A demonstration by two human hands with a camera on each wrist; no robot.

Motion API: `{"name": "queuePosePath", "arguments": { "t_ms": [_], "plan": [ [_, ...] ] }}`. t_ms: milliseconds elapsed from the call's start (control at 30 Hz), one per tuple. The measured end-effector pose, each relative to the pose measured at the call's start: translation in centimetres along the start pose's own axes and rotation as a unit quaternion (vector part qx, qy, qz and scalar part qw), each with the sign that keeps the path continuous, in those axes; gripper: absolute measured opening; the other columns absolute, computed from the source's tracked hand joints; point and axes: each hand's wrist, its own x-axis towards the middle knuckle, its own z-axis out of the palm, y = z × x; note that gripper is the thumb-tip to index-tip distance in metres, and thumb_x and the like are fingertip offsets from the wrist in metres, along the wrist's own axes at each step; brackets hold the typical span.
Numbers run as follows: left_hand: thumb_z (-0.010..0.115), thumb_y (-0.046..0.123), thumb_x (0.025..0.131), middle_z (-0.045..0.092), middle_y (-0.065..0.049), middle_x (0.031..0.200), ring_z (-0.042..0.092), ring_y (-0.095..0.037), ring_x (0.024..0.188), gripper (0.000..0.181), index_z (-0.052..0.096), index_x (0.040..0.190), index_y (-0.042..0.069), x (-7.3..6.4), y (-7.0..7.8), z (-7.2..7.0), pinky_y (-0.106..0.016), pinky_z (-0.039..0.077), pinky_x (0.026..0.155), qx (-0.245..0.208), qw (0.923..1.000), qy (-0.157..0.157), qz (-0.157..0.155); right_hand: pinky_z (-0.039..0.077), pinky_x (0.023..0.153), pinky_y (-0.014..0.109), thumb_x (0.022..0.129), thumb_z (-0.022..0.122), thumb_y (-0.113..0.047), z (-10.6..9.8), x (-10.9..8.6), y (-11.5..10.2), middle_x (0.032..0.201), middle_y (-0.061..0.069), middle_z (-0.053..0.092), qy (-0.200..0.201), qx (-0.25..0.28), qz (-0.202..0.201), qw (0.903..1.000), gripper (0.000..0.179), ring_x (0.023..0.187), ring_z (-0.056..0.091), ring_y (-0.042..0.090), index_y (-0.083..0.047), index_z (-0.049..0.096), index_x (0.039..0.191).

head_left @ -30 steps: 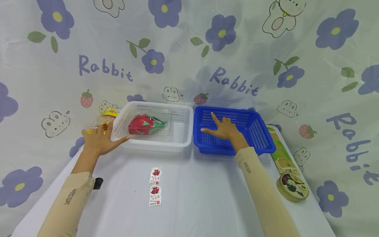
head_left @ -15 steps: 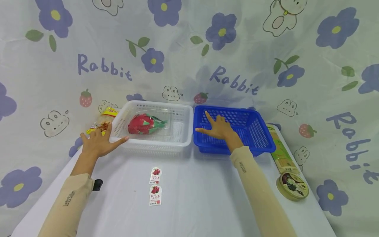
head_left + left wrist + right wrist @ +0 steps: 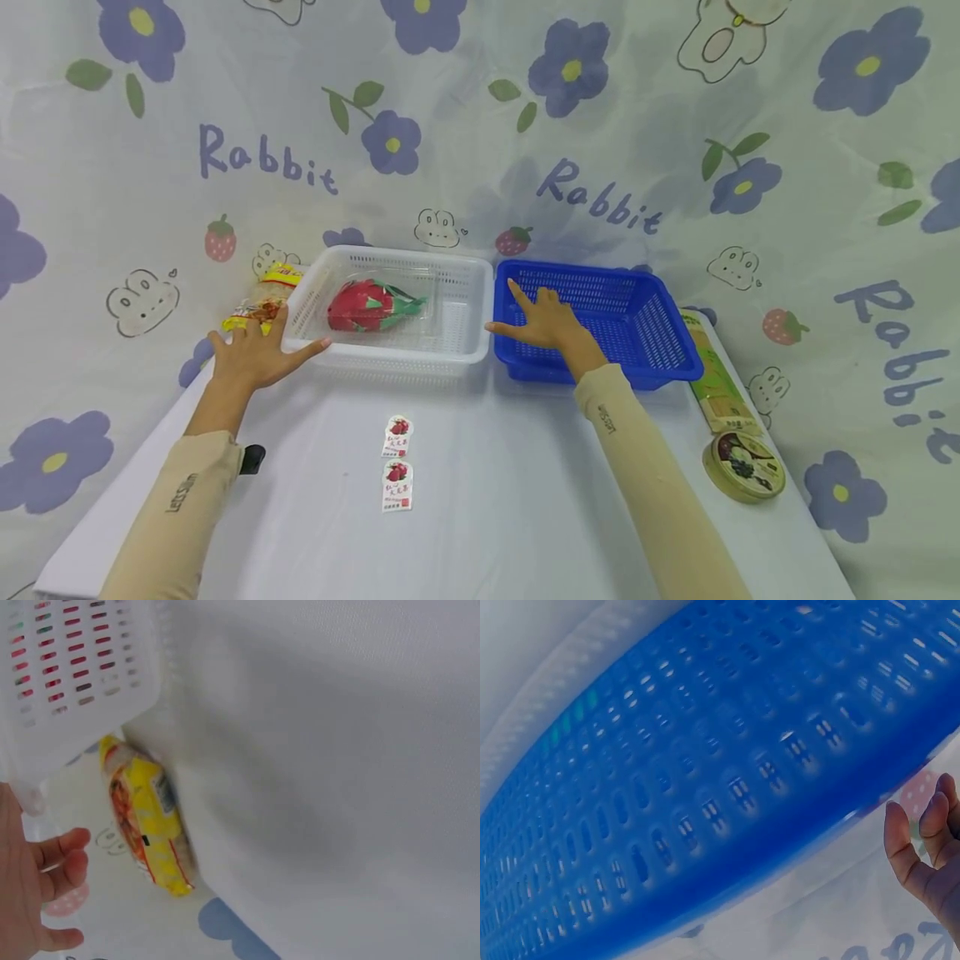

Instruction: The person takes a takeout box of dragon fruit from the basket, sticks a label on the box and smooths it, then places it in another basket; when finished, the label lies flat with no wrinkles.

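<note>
My left hand (image 3: 251, 358), fingers spread, is at the front left corner of a white plastic basket (image 3: 420, 355). Its thumb overlaps the rim; whether it touches is unclear. Inside that basket lies a red dragon fruit (image 3: 363, 307) with green tips, in a clear plastic box (image 3: 429, 325). My right hand (image 3: 547, 323) hovers over the left part of a blue plastic basket (image 3: 656, 375), its fingers spread and holding nothing. Its thumb tip reaches the blue basket's left rim. In the right wrist view, the fingers (image 3: 922, 855) appear beyond the blue rim.
Two dragon fruit stickers (image 3: 397, 485) lie on the white table (image 3: 480, 500). A yellow-ended food packet (image 3: 266, 300) sits left of the white basket. Along the right edge are a green packet (image 3: 716, 375) and a round tin (image 3: 745, 468). A black object (image 3: 252, 459) shows beside the left sleeve.
My right hand has shifted left across the blue basket, toward the white one. The left hand stays nearly where it was. The head view has tilted slightly.
</note>
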Motion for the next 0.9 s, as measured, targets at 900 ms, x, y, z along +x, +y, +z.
{"name": "queuePosePath", "arguments": {
  "t_ms": [900],
  "plan": [
    [0.028, 0.089, 0.082, 0.014, -0.048, 0.149, 0.014, -0.072, 0.132, 0.113, -0.006, 0.159, 0.012, 0.2, -0.2, 0.1, -0.084, -0.006, 0.099, -0.016, 0.9992, -0.035, -0.011, 0.022, 0.115, 0.064, 0.082, 0.043, -0.084, 1.0, 1.5, -4.4, 0.16, 0.031, 0.014, -0.017, -0.034, -0.029, 0.9988, 0.101, 0.148, 0.013, 0.051, -0.033, 0.001, 0.16]
  ]
}}
